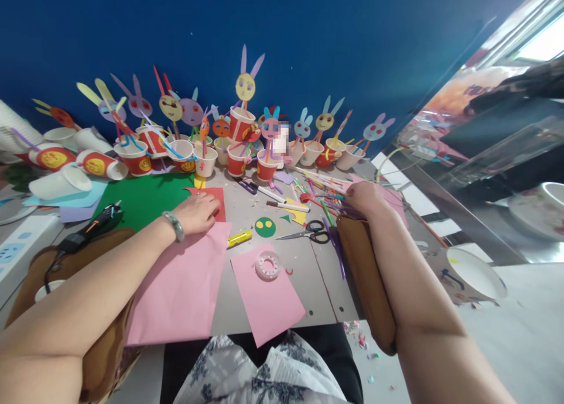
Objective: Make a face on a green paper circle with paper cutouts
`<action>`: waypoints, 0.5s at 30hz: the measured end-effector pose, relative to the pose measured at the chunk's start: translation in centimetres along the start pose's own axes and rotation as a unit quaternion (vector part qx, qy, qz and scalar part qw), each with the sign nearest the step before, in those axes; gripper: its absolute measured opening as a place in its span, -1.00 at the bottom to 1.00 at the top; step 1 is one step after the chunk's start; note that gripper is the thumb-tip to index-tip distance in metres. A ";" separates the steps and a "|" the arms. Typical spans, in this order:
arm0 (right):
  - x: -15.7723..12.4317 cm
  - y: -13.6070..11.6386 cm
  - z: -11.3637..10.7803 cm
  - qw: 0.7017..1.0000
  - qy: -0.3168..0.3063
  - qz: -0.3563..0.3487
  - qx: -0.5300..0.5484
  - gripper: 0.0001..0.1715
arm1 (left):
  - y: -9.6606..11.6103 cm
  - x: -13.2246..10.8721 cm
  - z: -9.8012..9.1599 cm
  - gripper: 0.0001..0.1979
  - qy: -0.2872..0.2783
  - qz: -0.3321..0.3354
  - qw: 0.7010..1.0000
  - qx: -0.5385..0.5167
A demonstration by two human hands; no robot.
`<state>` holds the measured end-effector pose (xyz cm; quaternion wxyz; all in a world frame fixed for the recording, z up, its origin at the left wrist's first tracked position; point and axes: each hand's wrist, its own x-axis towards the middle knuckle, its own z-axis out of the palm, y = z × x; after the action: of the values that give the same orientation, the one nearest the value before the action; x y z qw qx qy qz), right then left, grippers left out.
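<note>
My left hand (200, 212) lies on a red sheet of paper (219, 197) and the top of a large pink sheet (180, 286), its fingers loosely bent and nothing visible in them. At the right, my right hand (365, 198) reaches into a heap of coloured pipe cleaners (324, 199). Its fingers are curled and the tips hidden, so what they hold is unclear. Between the hands are black-handled scissors (315, 232), a green paper disc with two yellow ovals (265, 227) and a yellow marker (239, 239). A tape roll (267, 266) sits on a smaller pink sheet (268, 304).
Paper cups with rabbit-faced figures (267, 170) line the blue wall. To my left are a glue gun (90, 225), a power strip (26, 248) and green paper (143, 195). Brown armrests (368, 280) flank me. A plate (476, 272) lies at far right.
</note>
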<state>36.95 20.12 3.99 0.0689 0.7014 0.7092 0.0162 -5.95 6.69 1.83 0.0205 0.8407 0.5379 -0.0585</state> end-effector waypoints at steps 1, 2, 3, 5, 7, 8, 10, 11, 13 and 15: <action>0.0 0.1 -0.1 1.000 0.007 0.015 0.003 -0.70 | 0.0 0.0 0.0 -0.82 -0.001 0.000 1.000 0.000; -0.1 0.2 -0.3 0.999 0.017 0.029 0.007 -0.67 | 0.0 0.0 0.0 -0.82 -0.002 0.000 1.000 0.000; -0.2 0.3 -0.4 0.999 0.030 0.043 0.011 -0.63 | 0.1 0.0 0.0 -0.82 -0.003 -0.001 1.000 0.000; -0.4 0.6 -0.7 0.996 0.057 0.068 0.020 -0.57 | 0.1 0.0 -0.1 -0.81 -0.005 -0.002 1.000 -0.001; -0.7 0.8 -0.8 0.993 0.079 0.085 0.029 -0.53 | 0.2 0.0 -0.1 -0.80 -0.007 -0.004 1.000 -0.002; -0.8 0.8 -0.9 0.991 0.089 0.091 0.032 -0.52 | 0.2 0.0 -0.2 -0.80 -0.008 -0.005 1.000 -0.001; -0.9 1.0 -0.9 0.989 0.104 0.097 0.038 -0.52 | 0.1 0.0 -0.1 -0.80 -0.012 -0.007 1.000 0.003; -0.9 1.0 -0.9 0.988 0.110 0.098 0.040 -0.52 | 0.1 0.0 -0.1 -0.80 -0.012 -0.007 1.000 0.005; -0.7 1.2 -0.8 0.987 0.121 0.100 0.043 -0.51 | 0.0 0.1 0.1 -0.81 -0.010 -0.004 1.000 0.006; -0.4 1.4 -0.7 0.986 0.125 0.096 0.049 -0.51 | -0.2 0.1 0.3 -0.81 -0.004 0.002 1.000 0.004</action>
<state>38.30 19.75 4.84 -0.0565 0.7615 0.6412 0.0755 -6.10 6.85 1.51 0.0197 0.8417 0.5359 -0.0638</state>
